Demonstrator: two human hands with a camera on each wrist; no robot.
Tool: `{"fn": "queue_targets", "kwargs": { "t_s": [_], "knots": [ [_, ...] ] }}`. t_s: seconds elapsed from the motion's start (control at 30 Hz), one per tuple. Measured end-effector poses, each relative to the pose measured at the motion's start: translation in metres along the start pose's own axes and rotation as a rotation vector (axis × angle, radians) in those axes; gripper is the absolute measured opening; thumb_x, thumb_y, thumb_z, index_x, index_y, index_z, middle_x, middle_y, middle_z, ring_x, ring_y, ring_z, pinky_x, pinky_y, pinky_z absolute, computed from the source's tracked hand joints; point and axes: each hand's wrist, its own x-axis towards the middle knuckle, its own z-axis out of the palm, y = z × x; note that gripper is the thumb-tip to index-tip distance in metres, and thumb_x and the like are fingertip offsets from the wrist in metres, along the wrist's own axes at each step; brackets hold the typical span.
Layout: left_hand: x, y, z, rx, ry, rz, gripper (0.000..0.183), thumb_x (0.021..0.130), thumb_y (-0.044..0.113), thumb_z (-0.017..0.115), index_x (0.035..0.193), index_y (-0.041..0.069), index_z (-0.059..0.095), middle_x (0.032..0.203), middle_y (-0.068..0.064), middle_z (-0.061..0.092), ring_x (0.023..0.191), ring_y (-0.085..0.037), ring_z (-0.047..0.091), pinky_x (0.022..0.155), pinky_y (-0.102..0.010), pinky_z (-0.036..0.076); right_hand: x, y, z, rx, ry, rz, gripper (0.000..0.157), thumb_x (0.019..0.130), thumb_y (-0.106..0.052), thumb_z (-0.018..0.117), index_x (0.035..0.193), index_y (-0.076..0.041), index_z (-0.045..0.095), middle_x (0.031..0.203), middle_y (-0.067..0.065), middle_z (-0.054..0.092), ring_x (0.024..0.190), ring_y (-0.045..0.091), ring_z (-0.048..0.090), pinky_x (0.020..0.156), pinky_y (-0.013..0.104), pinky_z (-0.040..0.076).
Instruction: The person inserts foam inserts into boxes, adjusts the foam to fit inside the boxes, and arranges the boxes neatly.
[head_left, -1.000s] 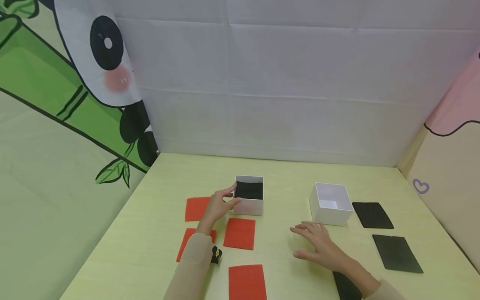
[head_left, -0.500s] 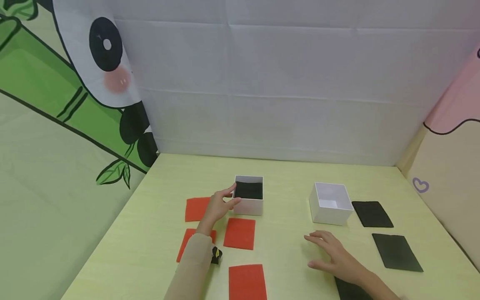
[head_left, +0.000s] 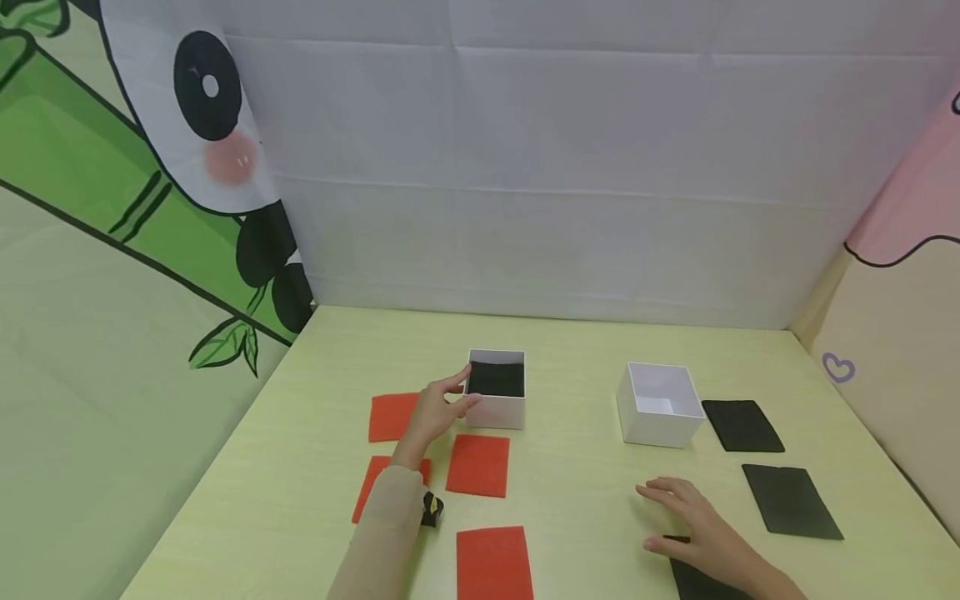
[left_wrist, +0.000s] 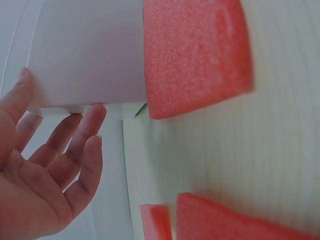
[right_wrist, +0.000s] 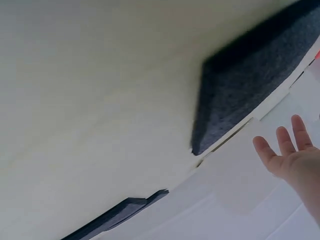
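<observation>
A white box (head_left: 495, 414) stands left of the table's middle, with a black sheet (head_left: 497, 380) lying inside it. My left hand (head_left: 435, 410) holds this box at its near left corner. In the left wrist view, thumb and curved fingers of the left hand (left_wrist: 47, 185) touch the box (left_wrist: 90, 55). My right hand (head_left: 697, 533) hovers near a black foam sheet (head_left: 693, 575) at the front right, partly covering it. Its fingers are spread and hold nothing. The right wrist view shows the right hand (right_wrist: 300, 165) beyond a thick black foam sheet (right_wrist: 250, 85).
A second white box (head_left: 660, 417), with its inner floor visible, stands to the right. Two more black sheets (head_left: 792, 502) lie beyond it. Several red sheets (head_left: 477, 467) are spread around the left forearm. Fabric backdrops rise behind the table (head_left: 570, 475) and at both sides.
My right hand has moved right and toward the front of the table, away from the second white box to the near black sheet. The left hand stays on its box.
</observation>
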Motion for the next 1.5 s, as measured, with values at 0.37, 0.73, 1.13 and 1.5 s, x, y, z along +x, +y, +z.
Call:
{"fn": "queue_targets", "kwargs": {
  "t_s": [0.37, 0.73, 1.13, 1.5],
  "knots": [
    [0.0, -0.001, 0.001, -0.009, 0.006, -0.003, 0.06, 0.078, 0.027, 0.068, 0.133, 0.023, 0.044, 0.119, -0.014, 0.053, 0.068, -0.021, 0.061, 0.061, -0.028, 0.044, -0.018, 0.006, -0.01, -0.016, -0.151, 0.052, 0.06, 0.072, -0.041, 0.07, 0.121, -0.008, 0.055, 0.113, 0.007, 0.051, 0.101, 0.017, 0.045, 0.075, 0.035, 0.044],
    [0.001, -0.002, 0.001, -0.007, 0.002, 0.01, 0.061, 0.078, 0.029, 0.068, 0.133, 0.023, 0.043, 0.121, -0.014, 0.052, 0.068, -0.018, 0.061, 0.061, -0.028, 0.045, -0.037, 0.023, -0.017, -0.051, -0.205, -0.053, 0.063, 0.07, -0.045, 0.069, 0.125, -0.018, 0.052, 0.114, 0.008, 0.05, 0.105, 0.009, 0.04, 0.072, 0.032, 0.044],
    [0.001, -0.003, 0.001, -0.023, -0.004, 0.01, 0.061, 0.078, 0.028, 0.068, 0.134, 0.023, 0.043, 0.121, -0.014, 0.052, 0.069, -0.02, 0.061, 0.061, -0.028, 0.044, -0.049, 0.04, -0.019, 0.047, -0.265, -0.09, 0.06, 0.07, -0.041, 0.07, 0.125, -0.022, 0.054, 0.12, 0.006, 0.045, 0.11, 0.002, 0.036, 0.076, 0.024, 0.043],
    [0.001, -0.003, 0.001, -0.028, 0.007, 0.014, 0.06, 0.078, 0.027, 0.068, 0.133, 0.023, 0.044, 0.119, -0.014, 0.053, 0.067, -0.022, 0.06, 0.058, -0.027, 0.042, -0.049, 0.043, -0.017, 0.037, -0.183, -0.255, 0.061, 0.068, -0.034, 0.073, 0.124, -0.018, 0.055, 0.118, 0.003, 0.047, 0.109, 0.004, 0.038, 0.073, 0.024, 0.043]
  ]
}}
